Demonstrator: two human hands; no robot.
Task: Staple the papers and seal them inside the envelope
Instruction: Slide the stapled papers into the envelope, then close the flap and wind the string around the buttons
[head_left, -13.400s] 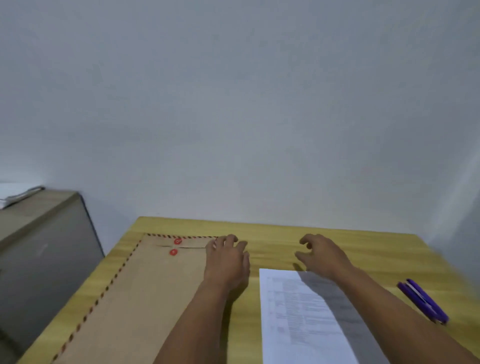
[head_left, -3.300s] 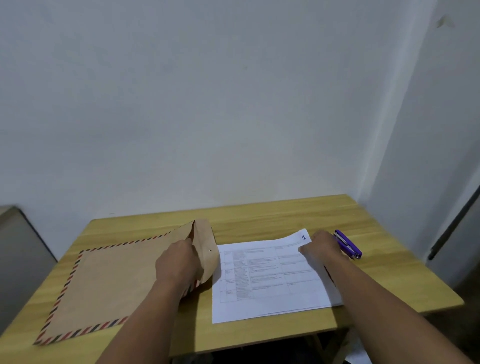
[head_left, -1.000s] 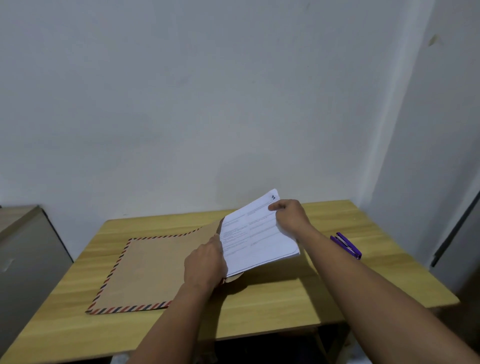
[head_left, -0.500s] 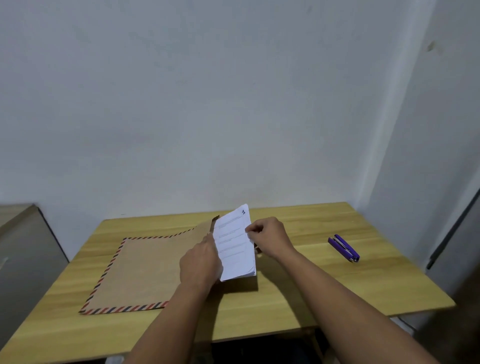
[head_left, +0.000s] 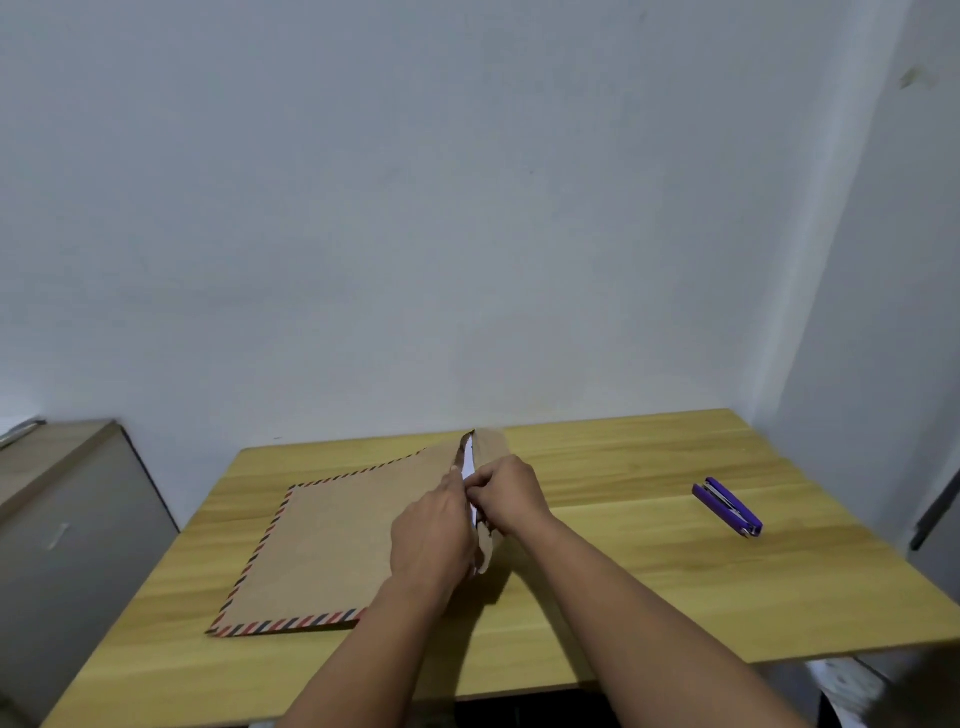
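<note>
While the left hand (head_left: 434, 538) is gripping the upper lip of the envelope (head_left: 332, 540) at its open right-hand mouth, the right hand (head_left: 506, 499) is pinching the last white sliver of the papers (head_left: 469, 462) and feeding them in, fingers curled tight against the opening. The envelope is lying flat across the left half of the desk (head_left: 649, 582), its striped border running along the near and left sides, its mouth raised slightly near the desk's middle. Only a thin edge of the papers is showing between the two brown lips — the rest is already sitting inside. The flap (head_left: 491, 452) is standing up behind the right hand, and from this angle I cannot tell whether it is creased or merely lifted. The purple stapler (head_left: 727, 506) is resting well apart, toward the desk's right edge.

The insertion is looking nearly done; sealing is what is remaining. The risks are lying in the final push: if the sheets are catching on an inner seam, forcing them is likely to buckle or dog-ear the stapled corner. If the left hand is pulling the lip too hard, the paper mouth may be tearing at its corner. And if the papers are stopping short — still poking past the fold line — the flap will be closing over them badly and the seal will not be holding.
</note>
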